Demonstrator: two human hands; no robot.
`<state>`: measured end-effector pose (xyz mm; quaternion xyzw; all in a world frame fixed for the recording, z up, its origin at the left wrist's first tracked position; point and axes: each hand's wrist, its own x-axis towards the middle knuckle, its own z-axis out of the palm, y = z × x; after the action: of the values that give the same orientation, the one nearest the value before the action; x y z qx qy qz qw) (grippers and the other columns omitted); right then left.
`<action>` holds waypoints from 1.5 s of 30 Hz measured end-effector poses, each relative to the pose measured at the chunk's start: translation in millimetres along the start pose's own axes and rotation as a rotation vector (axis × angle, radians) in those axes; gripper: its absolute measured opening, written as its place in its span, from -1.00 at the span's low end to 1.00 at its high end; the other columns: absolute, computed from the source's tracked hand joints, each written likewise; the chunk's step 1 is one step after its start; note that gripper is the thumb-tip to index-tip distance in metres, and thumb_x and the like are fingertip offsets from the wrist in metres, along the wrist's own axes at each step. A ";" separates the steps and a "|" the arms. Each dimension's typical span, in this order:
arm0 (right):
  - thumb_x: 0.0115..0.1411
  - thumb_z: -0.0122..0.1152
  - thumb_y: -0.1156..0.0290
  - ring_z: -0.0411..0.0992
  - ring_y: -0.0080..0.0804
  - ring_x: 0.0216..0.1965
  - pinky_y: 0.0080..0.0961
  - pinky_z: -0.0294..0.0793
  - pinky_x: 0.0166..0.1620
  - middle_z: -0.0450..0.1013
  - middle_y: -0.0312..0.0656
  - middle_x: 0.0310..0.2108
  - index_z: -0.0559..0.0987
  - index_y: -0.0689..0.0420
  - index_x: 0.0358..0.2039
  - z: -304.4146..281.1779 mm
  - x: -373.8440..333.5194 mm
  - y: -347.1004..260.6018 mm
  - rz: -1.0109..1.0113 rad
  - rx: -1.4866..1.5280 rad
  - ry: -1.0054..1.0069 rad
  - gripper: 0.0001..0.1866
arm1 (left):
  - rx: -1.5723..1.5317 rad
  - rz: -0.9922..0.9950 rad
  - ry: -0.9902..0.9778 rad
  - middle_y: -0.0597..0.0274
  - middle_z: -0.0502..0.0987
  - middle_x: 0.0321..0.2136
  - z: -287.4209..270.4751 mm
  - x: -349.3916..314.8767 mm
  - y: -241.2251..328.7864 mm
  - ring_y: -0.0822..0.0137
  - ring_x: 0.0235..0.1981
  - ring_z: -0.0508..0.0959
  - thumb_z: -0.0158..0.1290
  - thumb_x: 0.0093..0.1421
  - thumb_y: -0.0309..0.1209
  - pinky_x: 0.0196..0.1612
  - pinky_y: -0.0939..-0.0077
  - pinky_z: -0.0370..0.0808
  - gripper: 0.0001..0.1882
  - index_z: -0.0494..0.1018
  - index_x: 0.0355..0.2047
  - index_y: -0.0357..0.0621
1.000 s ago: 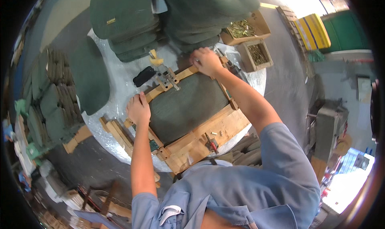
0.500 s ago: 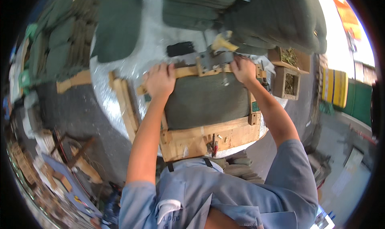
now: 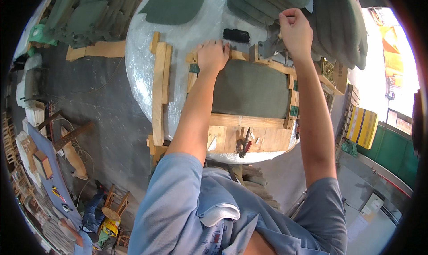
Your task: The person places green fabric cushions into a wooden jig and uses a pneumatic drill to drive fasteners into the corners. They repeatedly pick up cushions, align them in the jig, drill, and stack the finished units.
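A wooden frame lies on the plastic-wrapped round table before me, around a dark green fabric panel. My left hand grips the frame's far bar near its left corner, its fingers over the far edge. Above the metal bracket on that bar, my right hand is raised with its fingers curled closed. What it holds, if anything, I cannot make out. A red-handled tool rests on the plywood board on the near side of the frame.
A black object lies beyond the frame. Stacked dark green pieces stand at the far side, with one flat piece to their left. Wooden bars lie at the table's left. A box stands at right; someone's arm shows lower left.
My right hand has left the far bar and risen above the metal bracket, its fingers now closed. My left hand stays on the bar. The whole view has shifted.
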<state>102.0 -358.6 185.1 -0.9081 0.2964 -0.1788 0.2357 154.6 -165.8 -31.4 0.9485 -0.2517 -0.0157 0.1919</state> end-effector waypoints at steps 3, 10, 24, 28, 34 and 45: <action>0.30 0.32 0.15 0.67 -0.07 -0.12 -0.16 0.59 0.01 0.71 -0.18 -0.27 0.68 -0.03 -0.12 4.3 1.2 12.8 -0.080 -0.095 0.089 -0.76 | -0.146 0.053 0.086 0.19 0.66 -0.07 -7.6 -13.2 -2.4 0.06 0.05 0.59 0.07 0.43 -0.17 0.17 0.03 0.36 -0.75 0.62 -0.11 -0.01; 0.31 0.32 0.14 0.66 -0.09 -0.16 -0.15 0.60 -0.05 0.69 -0.13 -0.28 0.66 0.02 -0.16 8.9 11.1 25.6 -0.073 -0.138 0.130 -0.75 | -0.138 0.021 0.501 -0.12 0.48 0.23 -43.9 -114.1 -60.2 -0.11 0.33 0.39 0.22 0.31 -0.23 0.37 -0.12 0.24 -0.52 0.47 0.18 -0.11; 0.28 0.28 0.35 0.62 0.24 -0.17 0.04 0.60 -0.10 0.65 0.12 -0.31 0.61 0.12 -0.25 8.9 5.9 5.4 -0.181 -0.059 0.234 -0.87 | -1.597 -0.755 -0.015 -0.09 0.60 0.13 -110.2 -209.4 -170.3 0.02 0.16 0.63 0.29 0.32 -0.20 0.24 0.06 0.58 -0.33 0.39 0.30 -0.33; 0.27 0.29 0.37 0.64 0.19 -0.19 0.02 0.61 -0.10 0.66 0.08 -0.33 0.63 0.11 -0.27 10.2 5.0 14.0 -0.191 -0.068 0.242 -0.90 | -2.028 -0.599 -0.036 -0.15 0.57 0.18 -145.6 -202.0 -66.9 0.00 0.25 0.59 0.25 0.34 -0.32 0.32 0.02 0.60 -0.32 0.29 0.37 -0.30; 0.26 0.30 0.36 0.67 0.09 -0.21 -0.05 0.62 -0.10 0.67 0.01 -0.36 0.65 0.10 -0.28 8.9 8.5 9.0 -0.162 -0.075 0.179 -0.90 | -2.115 -0.748 0.198 0.12 0.54 0.12 -76.3 -144.6 105.1 0.16 0.19 0.59 0.45 0.19 -0.49 0.28 0.13 0.63 -0.21 0.25 0.33 -0.04; 0.26 0.29 0.38 0.69 -0.08 -0.37 -0.17 0.64 -0.20 0.66 -0.05 -0.46 0.64 0.11 -0.30 5.8 5.7 4.0 -0.129 -0.048 0.132 -0.91 | -2.186 -0.600 0.344 0.23 0.37 0.18 19.8 -113.5 215.0 0.38 0.19 0.46 0.46 0.21 -0.48 0.35 0.32 0.47 -0.15 0.09 0.30 -0.08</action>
<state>107.2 -363.2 179.2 -0.9169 0.2564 -0.2461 0.1816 -48.3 -289.9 22.6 0.2862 0.1622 -0.1413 0.9337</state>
